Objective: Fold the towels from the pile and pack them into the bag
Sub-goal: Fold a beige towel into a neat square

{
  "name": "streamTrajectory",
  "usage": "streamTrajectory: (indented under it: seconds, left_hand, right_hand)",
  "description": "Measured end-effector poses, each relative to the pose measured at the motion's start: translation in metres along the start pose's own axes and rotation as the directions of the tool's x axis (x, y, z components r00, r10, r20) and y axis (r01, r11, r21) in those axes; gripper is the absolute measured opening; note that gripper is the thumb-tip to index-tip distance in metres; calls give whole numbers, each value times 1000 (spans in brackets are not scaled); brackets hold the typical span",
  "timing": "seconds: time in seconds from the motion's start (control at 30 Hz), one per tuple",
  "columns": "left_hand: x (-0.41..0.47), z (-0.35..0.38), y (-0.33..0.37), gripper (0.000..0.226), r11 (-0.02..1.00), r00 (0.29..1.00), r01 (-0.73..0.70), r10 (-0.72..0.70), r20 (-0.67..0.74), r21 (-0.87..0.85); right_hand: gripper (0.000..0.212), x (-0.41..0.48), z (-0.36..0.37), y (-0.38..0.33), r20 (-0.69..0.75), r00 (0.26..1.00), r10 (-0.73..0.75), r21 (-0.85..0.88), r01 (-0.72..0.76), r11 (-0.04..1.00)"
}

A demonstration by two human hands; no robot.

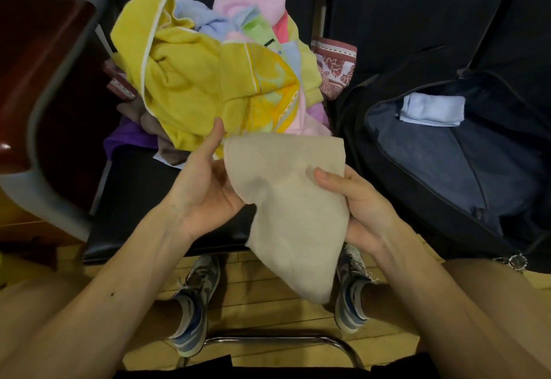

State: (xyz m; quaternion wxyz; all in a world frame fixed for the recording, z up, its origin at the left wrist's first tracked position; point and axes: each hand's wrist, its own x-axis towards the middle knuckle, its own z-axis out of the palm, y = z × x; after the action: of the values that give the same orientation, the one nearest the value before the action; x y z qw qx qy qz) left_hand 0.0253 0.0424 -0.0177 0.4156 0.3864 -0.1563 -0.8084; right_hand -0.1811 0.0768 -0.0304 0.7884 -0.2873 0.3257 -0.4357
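Head camera looks down, close above beige towel (286,199).

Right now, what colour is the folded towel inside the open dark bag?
Pale blue; head view shows the folded towel best.

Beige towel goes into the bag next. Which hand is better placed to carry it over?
Right, probably. The right hand pinches the towel under its thumb and sits beside the open bag; the left hand is on the far side, thumb lifted off.
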Motion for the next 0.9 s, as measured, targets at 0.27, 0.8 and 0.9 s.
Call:
streamTrajectory:
  seconds: [0.27, 0.8, 0.9]
  left_hand:
    - [-11, -6, 3, 33, 905, 998, -61, 53, 31, 422]
    - [4, -10, -10, 31, 679, 995, -22, -54, 80, 734]
    - [-2, -9, -5, 60, 645, 966, -163, -51, 255, 747]
  right_hand:
    - [34, 9, 9, -14, -136, 990, -25, -163, 3, 987]
    - [52, -22, -31, -13, -269, 928, 259, -477, -362, 801]
    - [58, -31, -25, -22, -143, 978, 151, -511, -204, 835]
